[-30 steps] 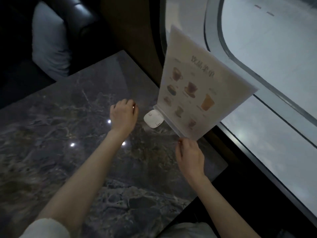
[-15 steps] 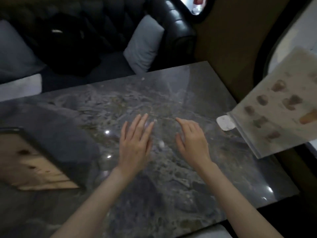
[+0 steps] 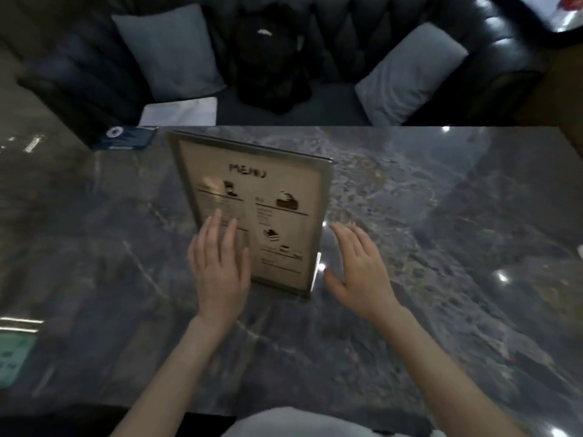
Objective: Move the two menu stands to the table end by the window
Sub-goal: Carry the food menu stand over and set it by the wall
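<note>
Both hands bracket the upright beige-framed menu stand (image 3: 258,216), mid-tabletop toward the far edge of the dark marbled stone tabletop (image 3: 441,279). Left hand (image 3: 220,269) spreads open across its face; right hand (image 3: 359,266) hovers open beside its right edge, holding nothing, seemingly lining up a two-sided lift.

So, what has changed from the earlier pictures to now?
The right hand let go of the drinks menu stand by the window; it is now out of view. The view swung left to a second menu stand, upright on the marble table. Both open hands moved to flank it, the left hand in front of its face. Neither grips it yet.
</note>
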Motion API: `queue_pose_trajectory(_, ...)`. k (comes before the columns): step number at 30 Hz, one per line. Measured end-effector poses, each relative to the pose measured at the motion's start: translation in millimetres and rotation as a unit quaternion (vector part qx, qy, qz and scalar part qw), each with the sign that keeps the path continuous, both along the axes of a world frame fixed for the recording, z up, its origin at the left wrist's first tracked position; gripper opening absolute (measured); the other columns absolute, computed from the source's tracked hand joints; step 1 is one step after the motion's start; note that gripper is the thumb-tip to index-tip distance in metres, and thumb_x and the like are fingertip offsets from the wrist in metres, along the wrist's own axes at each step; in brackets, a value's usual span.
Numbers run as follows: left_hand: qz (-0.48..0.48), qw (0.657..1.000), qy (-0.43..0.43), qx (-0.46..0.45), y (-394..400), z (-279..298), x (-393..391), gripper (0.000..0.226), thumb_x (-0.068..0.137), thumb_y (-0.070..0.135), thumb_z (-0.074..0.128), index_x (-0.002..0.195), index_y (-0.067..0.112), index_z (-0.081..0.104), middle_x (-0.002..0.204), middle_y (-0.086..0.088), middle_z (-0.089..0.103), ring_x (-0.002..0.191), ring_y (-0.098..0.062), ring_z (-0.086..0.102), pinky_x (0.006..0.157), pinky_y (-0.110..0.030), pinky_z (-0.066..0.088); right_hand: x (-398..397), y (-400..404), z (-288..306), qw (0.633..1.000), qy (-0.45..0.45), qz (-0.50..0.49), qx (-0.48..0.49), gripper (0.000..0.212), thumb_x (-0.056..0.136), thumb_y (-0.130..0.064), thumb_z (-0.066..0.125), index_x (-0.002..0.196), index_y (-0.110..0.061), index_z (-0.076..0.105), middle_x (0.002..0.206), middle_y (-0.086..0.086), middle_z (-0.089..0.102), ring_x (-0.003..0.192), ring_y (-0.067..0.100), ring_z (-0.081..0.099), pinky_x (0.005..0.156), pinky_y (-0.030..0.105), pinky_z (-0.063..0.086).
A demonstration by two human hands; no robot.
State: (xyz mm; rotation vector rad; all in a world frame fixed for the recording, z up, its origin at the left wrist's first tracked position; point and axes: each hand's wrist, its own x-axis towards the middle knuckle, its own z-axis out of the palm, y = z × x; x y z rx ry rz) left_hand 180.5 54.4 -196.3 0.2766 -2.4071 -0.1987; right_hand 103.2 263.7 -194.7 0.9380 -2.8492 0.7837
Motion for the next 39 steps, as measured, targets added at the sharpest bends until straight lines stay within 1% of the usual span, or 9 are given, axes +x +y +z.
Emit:
queue_pose_trajectory(4,0.052,0.995,-0.074,0.037,-48.0,-15.5,7.2,0.055,0.089,0.028,0.047,0.136,0.004,0.032,0.143,-0.025,0.037,0.131,-0.03,0.026,0.104,-0.053,0.03,8.5,-29.4,-14.1,0.999,-0.029,-0.014,-0.019,0.077,0.074,-0.029,0.066,0.135,0.0,0.028,0.135,0.019,0.046,0.129,0.033,0.035,0.108,0.036,0.022)
queue_pose_trajectory(9,0.053,0.975,-0.135,0.165,-79.1,-29.0,0.2,0.066,0.094,0.044,0.03,0.146,0.01,0.009,0.155,-0.012,0.016,0.142,-0.023,0.014,0.114,-0.041,0.011,14.2,-47.1,-23.8,0.979,-0.116,-0.082,-0.145,0.06,0.077,-0.015,0.065,0.129,-0.016,0.035,0.113,-0.003,0.056,0.103,0.015,0.052,0.088,0.035,0.047)
queue_pose_trajectory(13,0.031,0.954,-0.146,0.258,-84.5,-32.9,-13.2,0.063,0.094,0.047,0.024,0.145,0.011,0.016,0.153,-0.013,0.025,0.14,-0.027,0.022,0.114,-0.041,0.015,23.3,-54.4,-30.5,0.942,-0.209,-0.143,-0.218,0.035,0.082,-0.012,0.057,0.114,-0.02,0.045,0.098,-0.013,0.057,0.089,0.013,0.059,0.076,0.031,0.05)
queue_pose_trajectory(15,-0.011,0.949,-0.132,0.287,-84.8,-33.8,-19.5,0.054,0.096,0.043,0.024,0.138,0.012,0.032,0.141,-0.011,0.044,0.13,-0.025,0.039,0.11,-0.045,0.028,24.3,-56.5,-33.0,0.936,-0.225,-0.151,-0.223,0.024,0.085,-0.011,0.054,0.107,-0.016,0.049,0.096,-0.007,0.06,0.089,0.016,0.059,0.074,0.033,0.051)
queue_pose_trajectory(17,-0.047,0.922,-0.113,0.368,-83.1,-36.1,-22.5,0.046,0.094,0.047,0.025,0.123,0.017,0.046,0.121,0.0,0.057,0.112,-0.017,0.052,0.095,-0.041,0.043,23.0,-58.6,-33.9,0.929,-0.243,-0.158,-0.23,0.021,0.086,-0.008,0.052,0.106,-0.013,0.05,0.096,0.0,0.063,0.087,0.018,0.06,0.072,0.036,0.053)
queue_pose_trajectory(23,-0.038,0.775,-0.09,0.625,-87.8,-43.0,-33.8,0.04,0.091,0.055,0.027,0.088,0.041,0.064,0.093,0.019,0.069,0.094,0.003,0.062,0.073,-0.015,0.048,20.0,-55.3,-33.1,0.913,-0.298,-0.136,-0.242,0.03,0.087,-0.004,0.05,0.115,-0.014,0.049,0.104,0.001,0.064,0.093,0.014,0.062,0.078,0.028,0.052)
queue_pose_trajectory(27,-0.051,0.741,-0.083,0.665,-89.9,-43.6,-35.8,0.045,0.093,0.053,0.03,0.085,0.037,0.072,0.091,0.02,0.074,0.09,0.002,0.066,0.066,-0.011,0.052,12.8,-47.1,-28.0,0.911,-0.314,-0.104,-0.245,0.032,0.084,-0.001,0.056,0.112,-0.016,0.056,0.097,-0.011,0.064,0.086,-0.009,0.06,0.073,0.006,0.048)
queue_pose_trajectory(35,-0.073,0.667,-0.06,0.739,-82.7,-36.4,-36.7,0.043,0.09,0.056,0.034,0.094,0.036,0.072,0.106,0.009,0.072,0.102,-0.009,0.065,0.087,-0.037,0.049,2.6,-41.3,-21.0,0.894,-0.349,-0.076,-0.27,0.033,0.076,0.005,0.064,0.104,-0.013,0.063,0.098,-0.006,0.067,0.084,-0.013,0.061,0.073,0.007,0.049)
queue_pose_trajectory(39,-0.075,0.656,-0.08,0.747,-78.8,-34.6,-41.4,0.049,0.078,0.066,0.039,0.095,0.034,0.071,0.105,0.008,0.073,0.1,-0.01,0.066,0.078,-0.034,0.055,4.9,-32.5,-16.8,0.887,-0.362,-0.056,-0.281,0.039,0.075,0.005,0.065,0.095,-0.028,0.062,0.095,-0.015,0.066,0.086,-0.012,0.061,0.073,0.006,0.048)
